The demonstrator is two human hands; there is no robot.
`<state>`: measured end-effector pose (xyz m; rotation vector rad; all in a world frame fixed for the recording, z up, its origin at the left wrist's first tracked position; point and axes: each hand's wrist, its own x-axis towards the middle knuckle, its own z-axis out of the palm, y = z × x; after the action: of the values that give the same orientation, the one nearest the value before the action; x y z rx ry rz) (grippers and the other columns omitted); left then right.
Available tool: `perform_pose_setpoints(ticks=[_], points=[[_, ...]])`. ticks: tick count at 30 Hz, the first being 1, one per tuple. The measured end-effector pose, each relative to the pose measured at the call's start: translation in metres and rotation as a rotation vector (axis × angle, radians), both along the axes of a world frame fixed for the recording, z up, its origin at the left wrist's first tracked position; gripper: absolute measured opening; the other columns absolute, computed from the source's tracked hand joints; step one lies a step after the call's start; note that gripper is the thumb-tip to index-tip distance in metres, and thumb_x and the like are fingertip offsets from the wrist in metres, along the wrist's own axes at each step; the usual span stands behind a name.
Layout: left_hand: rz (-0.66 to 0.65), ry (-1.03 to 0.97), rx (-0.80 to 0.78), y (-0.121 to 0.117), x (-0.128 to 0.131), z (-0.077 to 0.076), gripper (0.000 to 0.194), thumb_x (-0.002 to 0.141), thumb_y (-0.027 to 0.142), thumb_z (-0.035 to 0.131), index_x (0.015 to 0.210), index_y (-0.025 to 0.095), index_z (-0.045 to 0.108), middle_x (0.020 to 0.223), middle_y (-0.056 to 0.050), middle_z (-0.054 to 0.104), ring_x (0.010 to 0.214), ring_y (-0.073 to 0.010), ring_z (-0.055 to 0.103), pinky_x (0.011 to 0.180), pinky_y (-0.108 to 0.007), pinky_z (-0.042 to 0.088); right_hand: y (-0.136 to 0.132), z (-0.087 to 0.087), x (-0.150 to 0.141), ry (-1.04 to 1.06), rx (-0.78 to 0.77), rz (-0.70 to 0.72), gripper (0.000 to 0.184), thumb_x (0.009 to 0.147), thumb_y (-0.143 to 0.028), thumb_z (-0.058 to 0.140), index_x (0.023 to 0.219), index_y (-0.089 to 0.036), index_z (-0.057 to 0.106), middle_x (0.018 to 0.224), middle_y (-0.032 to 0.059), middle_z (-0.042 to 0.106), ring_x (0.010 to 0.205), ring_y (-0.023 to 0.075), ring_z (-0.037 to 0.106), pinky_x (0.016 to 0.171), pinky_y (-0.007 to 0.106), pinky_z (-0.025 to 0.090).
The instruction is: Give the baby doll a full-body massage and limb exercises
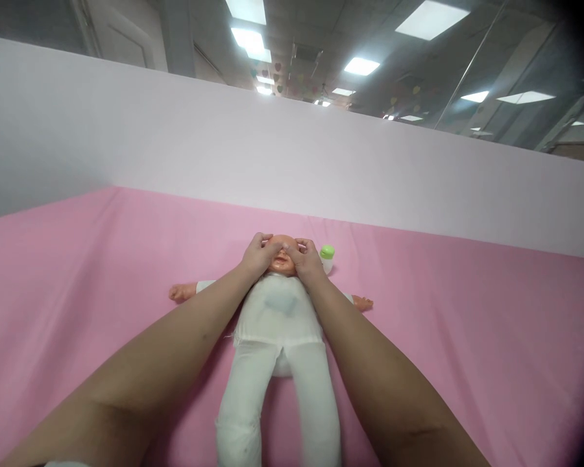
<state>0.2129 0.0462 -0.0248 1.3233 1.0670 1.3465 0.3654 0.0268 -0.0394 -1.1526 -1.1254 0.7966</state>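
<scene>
A baby doll [278, 337] in a white suit lies on its back on the pink sheet [78, 285], arms spread, legs pointing toward me. My left hand [257, 254] rests on the left side of the doll's head [281, 261], fingers curled over its forehead and eye. My right hand [305, 258] presses on the right side of the face in the same way. Both thumbs meet near the doll's nose. Only the mouth and chin show between my hands.
A small white bottle with a green cap [326, 257] stands just right of the doll's head, close to my right hand. A pale wall panel [175, 143] rises behind the pink surface. Ceiling lights show above it.
</scene>
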Motion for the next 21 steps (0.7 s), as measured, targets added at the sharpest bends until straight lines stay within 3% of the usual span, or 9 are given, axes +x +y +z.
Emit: perform_pose_setpoints(ticks=[8,15,21], points=[[0.000,-0.100,-0.029,0.005,0.003,-0.003,0.038,0.079,0.036,0.069,0.113,0.022,0.063,0.105,-0.006,0.072,0.103,-0.0247,0.069,0.093,-0.039,0.055,0.002,-0.007,0.001,0.072,0.049,0.010,0.052,0.079,-0.058,0.070,0.119,-0.024,0.064,0.124,0.0067,0.071,0.114,0.0233,0.067,0.100,0.039,0.054],[-0.145,-0.238,-0.107,-0.010,-0.007,0.004,0.050,0.079,0.036,0.067,0.126,0.021,0.059,0.105,-0.011,0.074,0.093,-0.0279,0.074,0.084,-0.044,0.061,-0.005,-0.007,0.006,0.194,0.008,0.147,0.059,0.077,-0.047,0.070,0.131,-0.026,0.062,0.126,0.0064,0.072,0.109,0.0259,0.071,0.092,0.044,0.059],[-0.144,-0.205,-0.073,-0.008,-0.002,0.004,0.065,0.071,0.035,0.080,0.131,0.021,0.060,0.114,-0.011,0.071,0.100,-0.0272,0.072,0.092,-0.042,0.058,-0.011,0.004,-0.003,0.207,-0.035,0.100,0.064,0.068,-0.048,0.084,0.122,-0.025,0.061,0.125,0.0078,0.071,0.109,0.0266,0.071,0.093,0.040,0.060]])
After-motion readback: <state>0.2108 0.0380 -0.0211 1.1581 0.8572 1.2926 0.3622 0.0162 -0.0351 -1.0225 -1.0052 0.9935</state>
